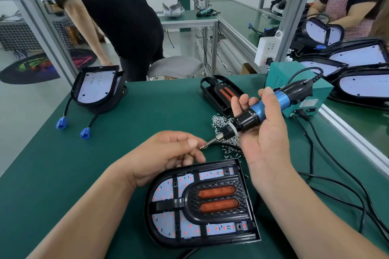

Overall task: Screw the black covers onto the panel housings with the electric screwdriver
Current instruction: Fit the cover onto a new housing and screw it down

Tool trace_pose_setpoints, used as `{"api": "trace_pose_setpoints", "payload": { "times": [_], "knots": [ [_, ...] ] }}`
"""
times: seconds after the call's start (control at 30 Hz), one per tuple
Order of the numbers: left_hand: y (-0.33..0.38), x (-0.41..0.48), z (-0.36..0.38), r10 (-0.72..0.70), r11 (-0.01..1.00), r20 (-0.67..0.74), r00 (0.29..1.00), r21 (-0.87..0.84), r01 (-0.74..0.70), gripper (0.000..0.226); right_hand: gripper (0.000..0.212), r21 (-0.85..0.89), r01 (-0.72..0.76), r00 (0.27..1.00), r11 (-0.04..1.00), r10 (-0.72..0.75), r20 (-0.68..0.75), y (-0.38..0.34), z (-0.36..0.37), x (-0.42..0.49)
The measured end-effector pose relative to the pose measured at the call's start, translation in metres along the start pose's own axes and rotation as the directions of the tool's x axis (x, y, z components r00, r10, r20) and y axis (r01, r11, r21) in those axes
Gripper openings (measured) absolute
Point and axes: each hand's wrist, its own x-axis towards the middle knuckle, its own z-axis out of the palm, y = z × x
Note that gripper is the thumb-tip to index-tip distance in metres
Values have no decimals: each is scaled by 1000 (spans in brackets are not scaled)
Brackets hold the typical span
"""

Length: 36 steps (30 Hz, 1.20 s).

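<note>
Black cover [190, 200]: lying flat inside the panel housing [189, 243], its two orange lenses facing up, nearest the person and just below both hands.
Panel housing: resting on the green table [147, 111], rounded end pointing left, straight end pointing right; neither hand is touching it.
Electric screwdriver [265, 109]: being held in the air above and to the right of the cover, tilting down to the left, cord end pointing up and right.
Right hand [265, 139]: curling its fingers round the blue and black barrel of the screwdriver, palm turned toward the camera.
Bit [210, 143]: pointing at the left fingertips, hanging over the table just beyond the housing's far edge.
Left hand [168, 153]: pinching a small screw [201, 147] between thumb and forefinger, holding it against the bit's tip.
Loose screws [221, 121]: lying in a heap on the table behind the bit, under the screwdriver.
Second cover [223, 94]: sitting beyond the heap, partly hidden by the right hand's fingers.
Teal box [294, 82]: standing at the far right corner, black cables [336, 174] trailing from it along the table's right side.
Other housing [94, 86]: sitting at the far left corner, its two blue plugs [61, 123] lying on the table.
</note>
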Motion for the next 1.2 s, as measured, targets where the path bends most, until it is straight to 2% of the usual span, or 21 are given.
{"api": "trace_pose_setpoints", "payload": {
  "times": [0.07, 0.17, 0.23, 0.43, 0.8, 1.2],
  "knots": [
    [2, -3, -2, -5, 1000, 8, 1000, 6, 5, 40, 20, 30, 6, 1000, 1000, -6, -8, -6, 2, 0],
    [6, -10, -6, -27, 978, 74, 997, 210, 11, 39, 20, 64, 33, 999, 997, -34, 15, -19, 5, 0],
    [7, -12, -7, -58, 945, 132, 990, 326, 12, 30, 19, 49, 66, 996, 997, -69, 53, -29, 4, -2],
    [7, -10, 0, -30, 880, 75, 997, 475, -10, 25, 13, -105, 135, 962, 985, -105, 252, -50, 1, -7],
    [3, -7, 0, 37, 846, 61, 997, 529, -64, 23, 15, -273, 169, 871, 947, -14, 491, -45, 7, -17],
    [3, -8, 0, 51, 837, 64, 997, 542, -77, 23, 18, -310, 182, 850, 933, 9, 526, -37, 10, -22]
  ]
}}
